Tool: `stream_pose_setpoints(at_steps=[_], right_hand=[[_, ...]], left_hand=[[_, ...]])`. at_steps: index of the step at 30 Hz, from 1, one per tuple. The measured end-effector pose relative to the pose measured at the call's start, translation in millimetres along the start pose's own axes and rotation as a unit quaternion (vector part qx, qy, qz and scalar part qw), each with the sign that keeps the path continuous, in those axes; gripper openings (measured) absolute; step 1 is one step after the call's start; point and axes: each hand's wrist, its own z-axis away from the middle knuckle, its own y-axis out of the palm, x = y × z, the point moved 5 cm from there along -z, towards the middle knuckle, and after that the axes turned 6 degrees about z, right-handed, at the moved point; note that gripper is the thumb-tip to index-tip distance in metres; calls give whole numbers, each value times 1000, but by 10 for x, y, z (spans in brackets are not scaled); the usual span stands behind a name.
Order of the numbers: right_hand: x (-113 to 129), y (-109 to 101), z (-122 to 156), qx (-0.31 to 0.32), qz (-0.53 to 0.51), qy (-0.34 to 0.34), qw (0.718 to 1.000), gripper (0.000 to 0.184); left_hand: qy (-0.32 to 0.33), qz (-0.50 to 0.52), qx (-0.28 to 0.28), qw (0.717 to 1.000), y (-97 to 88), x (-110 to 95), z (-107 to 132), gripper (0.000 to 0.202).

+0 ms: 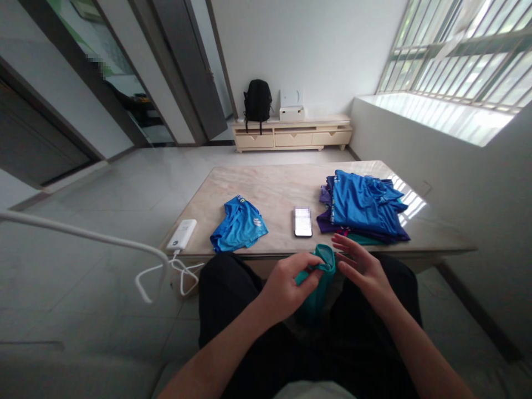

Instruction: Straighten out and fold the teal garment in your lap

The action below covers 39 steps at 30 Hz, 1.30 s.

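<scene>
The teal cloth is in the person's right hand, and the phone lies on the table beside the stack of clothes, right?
No: the head view shows the teal cloth held in the left hand, not the right hand, which is open beside it. The phone does lie on the table beside the stack of clothes.

Daylight is streaming through the white-barred rectangular window [453,55], throwing striped glare across the pale marble tabletop [266,194] and white sill [432,119], while wide-angle distortion is bending the dark door panels [189,66] toward the frame edges.
</scene>
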Motion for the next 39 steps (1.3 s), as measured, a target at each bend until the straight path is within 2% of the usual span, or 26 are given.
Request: stream_pose_setpoints(at_steps=[2, 4, 6, 7, 10, 12, 16, 21, 23, 27, 31, 39], right_hand=[[-49, 39, -44, 121, -49, 19, 991, 88], [-68, 104, -21, 238, -89, 47, 966, 106], [-48, 141, 17, 286, -80, 53, 953, 106], [-23, 151, 30, 285, -54, 45, 956, 94], [111, 185, 55, 241, 54, -1, 969, 37], [227, 206, 69, 202, 107, -43, 973, 25], [372, 196, 110, 118, 173, -103, 972, 18], [420, 128, 188, 20, 240, -155, 958, 17], [434, 111, 213, -1, 265, -178, 948, 18], [445, 99, 239, -11, 301, -212, 930, 25], [424, 115, 236, 9, 295, -224, 929, 32], [247, 245, 170, 66, 251, -151, 954, 20]], left_hand=[[31, 18, 50, 998, -8, -99, 23, 16], [50, 41, 77, 995, -33, -160, 44, 17], [53, 54, 74, 994, -74, -166, 51, 17], [51, 54, 66, 995, -95, -152, 50, 17], [48, 34, 42, 997, -139, -87, 34, 16], [49, 6, 16, 999, -162, -43, 20, 15], [60, -24, -40, 997, -177, 9, 1, 14], [94, -73, -71, 990, -136, 31, -14, 16], [111, -108, -82, 985, -124, 33, -14, 17], [131, -176, -110, 970, -112, 44, -4, 16], [164, -200, -138, 956, -111, 41, 0, 14], [169, -143, -137, 965, -117, 68, -18, 17]])
